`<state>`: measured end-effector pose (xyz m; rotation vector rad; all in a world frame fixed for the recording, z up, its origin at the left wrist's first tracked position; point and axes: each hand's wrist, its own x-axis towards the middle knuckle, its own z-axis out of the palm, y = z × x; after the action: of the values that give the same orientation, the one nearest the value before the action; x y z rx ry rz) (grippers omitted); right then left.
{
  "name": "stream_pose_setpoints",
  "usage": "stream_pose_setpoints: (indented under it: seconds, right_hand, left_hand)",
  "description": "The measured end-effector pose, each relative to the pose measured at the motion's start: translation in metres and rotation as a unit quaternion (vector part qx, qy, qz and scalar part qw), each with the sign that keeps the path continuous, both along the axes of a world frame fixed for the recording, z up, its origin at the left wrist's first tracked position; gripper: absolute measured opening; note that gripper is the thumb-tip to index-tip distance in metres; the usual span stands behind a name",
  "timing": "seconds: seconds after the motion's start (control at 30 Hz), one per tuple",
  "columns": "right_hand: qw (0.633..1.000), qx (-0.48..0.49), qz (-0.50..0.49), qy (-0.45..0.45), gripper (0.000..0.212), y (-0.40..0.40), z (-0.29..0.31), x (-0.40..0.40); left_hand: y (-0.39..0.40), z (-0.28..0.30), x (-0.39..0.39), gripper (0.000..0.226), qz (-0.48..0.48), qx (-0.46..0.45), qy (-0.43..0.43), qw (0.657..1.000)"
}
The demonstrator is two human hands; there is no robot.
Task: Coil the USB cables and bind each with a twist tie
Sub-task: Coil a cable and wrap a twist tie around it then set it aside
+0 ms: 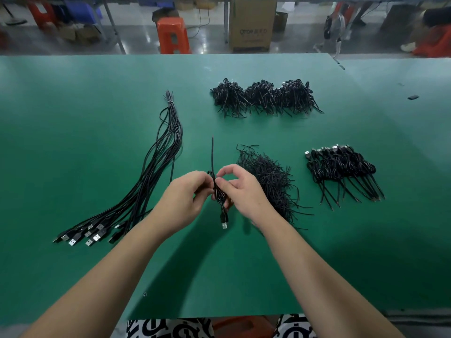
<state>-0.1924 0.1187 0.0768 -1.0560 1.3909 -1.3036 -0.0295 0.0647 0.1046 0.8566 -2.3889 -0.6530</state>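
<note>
Above the green table, my left hand (pixel 186 195) and my right hand (pixel 238 189) both grip one coiled black USB cable (pixel 219 191). Its USB plug (pixel 224 222) hangs down below the hands and a loose tail sticks up toward the far side. A thin twist tie seems pinched at the coil between my fingertips. A bundle of uncoiled USB cables (pixel 151 172) lies to the left, plugs toward me. A heap of black twist ties (pixel 271 179) sits just right of my right hand.
A row of coiled, tied cables (pixel 341 169) lies at the right. Three piles of bound cables (pixel 263 97) sit farther back. A small dark object (pixel 413 97) rests at the far right. Beyond the table edge stand an orange stool (pixel 173 35) and a cardboard box (pixel 252 23).
</note>
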Motion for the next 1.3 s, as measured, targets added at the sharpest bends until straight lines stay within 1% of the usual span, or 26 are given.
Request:
stream_pose_setpoints:
  seconds: [0.03,0.07,0.1,0.17,0.23,0.27,0.3,0.37,0.43,0.53,0.6,0.7,0.8,0.9,1.0,1.1,1.13,1.2,1.3]
  right_hand:
    - [1.000,-0.001,0.007,-0.028,0.006,0.001,0.001,-0.001]
    - [0.998,-0.002,0.014,-0.054,0.011,0.002,0.001,-0.002]
    - [0.997,-0.004,0.025,-0.076,0.017,0.002,0.002,-0.003]
    - [0.993,-0.014,0.059,-0.105,0.025,0.004,0.003,-0.006]
    - [0.992,-0.020,0.087,-0.094,0.033,0.005,0.003,-0.008]
    - [0.993,-0.017,0.090,-0.077,0.037,0.005,0.003,-0.008]
    - [0.994,-0.012,0.086,-0.060,0.038,0.005,0.003,-0.008]
    - [0.997,-0.010,0.069,-0.020,0.032,0.004,0.003,-0.006]
    - [0.998,-0.016,0.050,0.033,0.025,0.006,0.004,-0.005]
    - [0.992,-0.018,0.023,0.124,0.035,0.007,0.002,-0.005]
    - [0.990,-0.002,0.024,0.136,0.040,0.008,0.001,-0.004]
    - [0.995,0.048,0.040,0.073,0.044,0.007,-0.001,-0.002]
    - [0.994,0.085,0.064,-0.007,0.043,0.006,-0.001,-0.001]
    - [0.988,0.102,0.101,-0.063,0.031,0.005,0.001,-0.002]
    - [0.984,0.107,0.107,-0.092,0.029,0.005,0.004,-0.003]
    - [0.976,0.104,0.123,-0.144,0.026,0.006,0.005,-0.004]
    - [0.973,0.107,0.138,-0.154,0.028,0.007,0.005,-0.004]
    - [0.972,0.103,0.154,-0.142,0.034,0.007,0.004,-0.003]
    - [0.975,0.080,0.152,-0.138,0.032,0.009,0.003,-0.001]
  left_hand:
    - [0.000,0.000,0.000,0.012,-0.002,-0.008,-0.001,1.000]
    - [-0.001,-0.001,-0.001,0.012,0.004,-0.005,0.002,1.000]
    - [-0.001,-0.002,-0.001,0.012,0.018,0.011,0.011,1.000]
    - [-0.004,-0.004,-0.001,0.015,0.055,0.081,0.042,0.994]
    - [-0.009,-0.005,-0.001,0.016,0.079,0.168,0.073,0.980]
    - [-0.010,-0.005,-0.001,0.015,0.085,0.196,0.080,0.974]
    - [-0.011,-0.006,0.000,0.014,0.087,0.210,0.082,0.970]
    - [-0.011,-0.007,0.000,0.015,0.083,0.213,0.078,0.971]
    - [-0.009,-0.007,-0.001,0.015,0.074,0.202,0.070,0.974]
    - [-0.005,-0.005,-0.004,0.016,0.063,0.174,0.054,0.981]
    - [-0.002,-0.003,-0.004,0.015,0.058,0.143,0.044,0.987]
    - [0.002,0.001,-0.003,0.013,0.030,0.063,0.010,0.997]
    - [0.004,0.004,-0.002,0.012,-0.004,0.009,-0.022,1.000]
    - [0.005,0.005,-0.002,0.009,-0.027,-0.016,-0.030,0.999]
    - [0.005,0.005,-0.002,0.010,-0.034,-0.024,-0.026,0.999]
    - [0.006,0.007,-0.001,0.010,-0.039,-0.033,-0.022,0.998]
    - [0.006,0.008,0.000,0.010,-0.038,-0.037,-0.020,0.998]
    - [0.005,0.009,0.001,0.011,-0.042,-0.045,-0.017,0.998]
    - [0.005,0.011,0.002,0.008,-0.042,-0.062,-0.007,0.997]
